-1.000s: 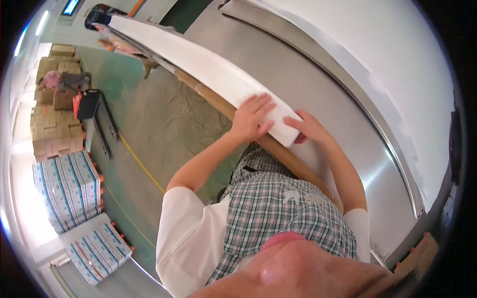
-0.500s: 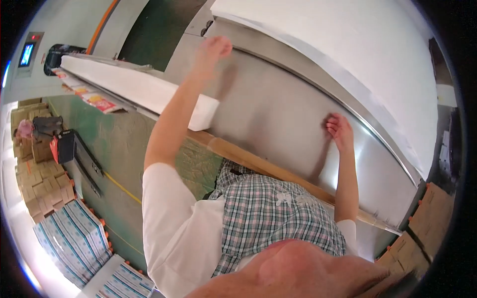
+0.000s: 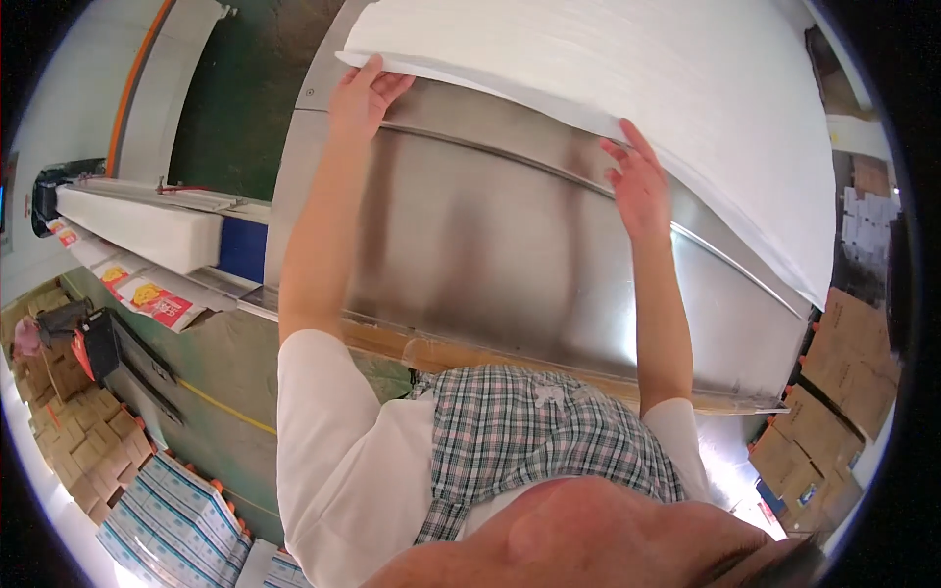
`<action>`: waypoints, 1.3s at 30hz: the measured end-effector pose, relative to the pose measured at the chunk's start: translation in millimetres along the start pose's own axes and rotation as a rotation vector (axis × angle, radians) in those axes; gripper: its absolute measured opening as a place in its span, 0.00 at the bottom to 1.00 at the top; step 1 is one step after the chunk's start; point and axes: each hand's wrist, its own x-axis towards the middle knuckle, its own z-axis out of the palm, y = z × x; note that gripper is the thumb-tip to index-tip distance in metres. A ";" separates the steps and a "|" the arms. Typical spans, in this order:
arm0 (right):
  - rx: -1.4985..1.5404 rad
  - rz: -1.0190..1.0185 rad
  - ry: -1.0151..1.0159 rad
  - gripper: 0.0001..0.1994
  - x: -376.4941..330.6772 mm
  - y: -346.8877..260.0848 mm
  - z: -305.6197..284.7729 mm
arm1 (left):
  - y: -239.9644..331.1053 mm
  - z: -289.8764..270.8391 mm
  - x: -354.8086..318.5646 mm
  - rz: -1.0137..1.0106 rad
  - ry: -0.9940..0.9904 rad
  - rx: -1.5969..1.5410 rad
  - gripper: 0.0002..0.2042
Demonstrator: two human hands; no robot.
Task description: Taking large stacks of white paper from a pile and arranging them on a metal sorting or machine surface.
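A wide white sheet stack (image 3: 588, 59), paper-like or soft, lies across the far side of a steel table (image 3: 461, 235). Its near edge bows slightly and overhangs the metal. At that edge's left end is my left hand (image 3: 365, 98), a fingertip against the white edge and the other fingers apart; I see no firm grip. My right hand (image 3: 642, 186) is farther right along the edge, fingers spread, the tip of one touching the sheet. A metal strip (image 3: 490, 152) runs across the table beneath both hands.
At left, a long white block of stacked sheets (image 3: 147, 230) lies on a conveyor-like rail, with red-and-yellow printed packaging (image 3: 142, 289) alongside. A pallet jack (image 3: 98, 348), cartons (image 3: 88, 441) and blue-striped boxes (image 3: 181, 524) stand on the floor. More cartons (image 3: 843, 372) are at right.
Both hands have reached forward from over the bare metal to the near edge of the white sheets. The view has shifted, and the white block at left now appears farther from the table.
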 end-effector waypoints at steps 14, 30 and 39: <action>-0.008 0.429 0.315 0.15 -69.5 38.4 -104.1 | 30.9 -41.1 60.4 0.482 0.324 0.845 0.12; -0.128 0.259 0.756 0.18 -42.2 30.7 -160.8 | 18.3 -27.0 124.9 0.249 0.146 0.508 0.11; -0.142 0.283 0.669 0.19 -70.7 23.5 -164.6 | 41.1 -32.6 97.5 0.119 0.035 0.753 0.11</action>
